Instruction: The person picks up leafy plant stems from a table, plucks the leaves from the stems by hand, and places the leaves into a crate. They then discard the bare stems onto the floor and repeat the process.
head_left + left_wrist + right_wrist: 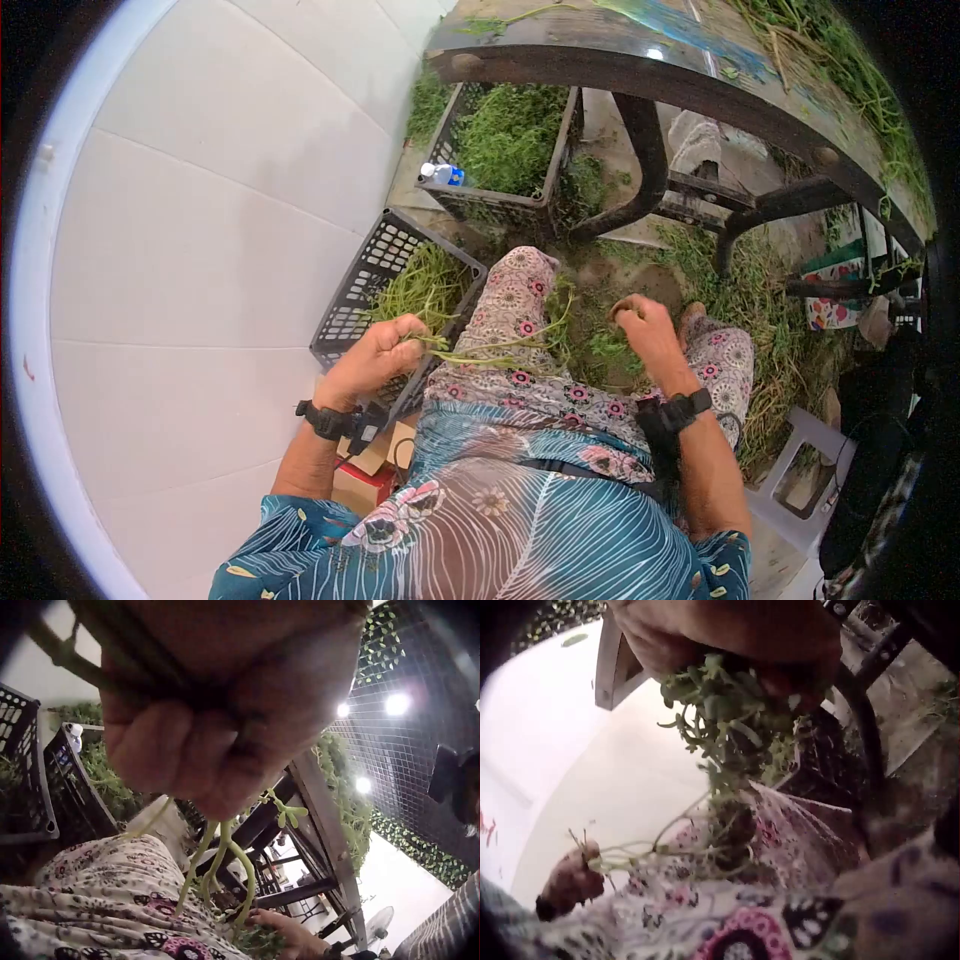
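Over the near crate's edge, my left hand (375,358) grips several long green stems (490,352). They trail out to the right across the patterned trousers (515,300), and the left wrist view shows forked stem ends (225,862) hanging below the curled fingers. On the other side, above the right knee, my right hand (652,338) holds a bunch of leafy green sprigs (727,712). Its small leaves dangle under the fingers in the right wrist view. A black plastic crate (345,300) with a pile of bare stems (430,285) stands beside the left leg.
Another black crate (495,207) ahead is filled with leafy greens (510,140), with a small bottle (442,175) at its rim. A table (560,65) on dark metal legs spans the upper right. Loose stalks (780,370) litter the floor near a grey stool (790,475).
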### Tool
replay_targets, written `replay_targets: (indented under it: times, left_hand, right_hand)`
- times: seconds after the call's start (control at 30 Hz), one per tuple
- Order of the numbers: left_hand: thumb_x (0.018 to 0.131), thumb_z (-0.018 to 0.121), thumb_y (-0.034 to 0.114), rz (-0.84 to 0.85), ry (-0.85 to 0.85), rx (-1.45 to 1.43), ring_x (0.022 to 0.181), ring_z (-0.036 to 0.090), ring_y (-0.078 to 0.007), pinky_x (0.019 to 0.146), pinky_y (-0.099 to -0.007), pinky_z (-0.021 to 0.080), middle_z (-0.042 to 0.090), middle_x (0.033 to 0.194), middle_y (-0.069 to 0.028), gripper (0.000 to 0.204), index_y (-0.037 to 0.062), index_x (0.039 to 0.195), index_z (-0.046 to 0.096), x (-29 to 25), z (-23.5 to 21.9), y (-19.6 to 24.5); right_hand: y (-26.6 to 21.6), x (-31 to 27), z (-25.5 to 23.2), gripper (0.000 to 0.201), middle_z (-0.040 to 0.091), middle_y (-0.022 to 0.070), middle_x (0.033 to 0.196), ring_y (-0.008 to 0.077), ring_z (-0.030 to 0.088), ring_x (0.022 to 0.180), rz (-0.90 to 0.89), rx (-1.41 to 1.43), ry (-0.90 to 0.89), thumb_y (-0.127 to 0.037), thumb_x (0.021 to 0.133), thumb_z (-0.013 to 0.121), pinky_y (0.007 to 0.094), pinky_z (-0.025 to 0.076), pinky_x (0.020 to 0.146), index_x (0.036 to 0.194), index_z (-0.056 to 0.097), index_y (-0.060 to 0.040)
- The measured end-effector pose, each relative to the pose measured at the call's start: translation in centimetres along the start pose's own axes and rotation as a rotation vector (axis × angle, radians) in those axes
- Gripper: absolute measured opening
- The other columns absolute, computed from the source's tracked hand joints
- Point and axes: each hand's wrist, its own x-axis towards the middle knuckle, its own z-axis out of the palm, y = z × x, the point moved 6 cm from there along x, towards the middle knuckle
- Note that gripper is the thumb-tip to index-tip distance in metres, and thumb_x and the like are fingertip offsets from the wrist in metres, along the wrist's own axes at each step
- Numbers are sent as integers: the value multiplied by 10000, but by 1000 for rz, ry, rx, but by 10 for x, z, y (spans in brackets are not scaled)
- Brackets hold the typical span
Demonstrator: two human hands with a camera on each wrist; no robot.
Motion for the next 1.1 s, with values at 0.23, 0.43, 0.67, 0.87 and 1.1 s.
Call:
replay_targets:
  times: [0.23, 0.43, 0.67, 0.87, 1.1]
  left_hand:
    - [875, 491, 132, -48, -13, -77, 565, 346, -34, 509, -184, 309, 391, 644, 69, 98, 44, 918, 501, -1, 1, -7]
    - [876, 495, 132, -42, 53, -48, 559, 346, -33, 499, -184, 304, 392, 647, 70, 111, 37, 934, 496, -6, -13, -3]
    - [878, 492, 126, -60, 60, -57, 552, 337, -27, 491, -176, 290, 387, 644, 74, 111, 35, 941, 495, -7, -12, 3]
    - [912, 500, 184, -15, 52, -140, 493, 295, -34, 427, -195, 228, 342, 593, 81, 112, 92, 974, 483, -6, -18, -11]
    - [892, 492, 136, -72, 76, -171, 509, 314, -21, 446, -171, 247, 361, 613, 81, 77, 68, 926, 484, -5, -13, -5]
  right_hand:
    - [-36, -21, 42, 282, 623, 192, 876, 350, 592, 804, -346, -188, -287, -215, 758, 584, 411, 464, 719, 960, 603, -20]
    - [-20, -31, 75, 283, 602, 167, 922, 348, 570, 870, -467, -497, -394, -189, 759, 600, 434, 455, 733, 1020, 591, -81]
    - [-35, -38, 74, 264, 550, 140, 873, 332, 552, 811, -540, -443, -348, -141, 751, 632, 414, 450, 707, 1000, 585, -69]
    - [-46, -31, 49, 217, 545, 153, 848, 337, 551, 800, -547, -212, -314, -134, 779, 595, 411, 454, 697, 977, 582, -47]
    - [-44, -41, 49, 217, 552, 135, 799, 322, 554, 780, -602, -366, -369, -77, 790, 556, 412, 452, 676, 1001, 589, -38]
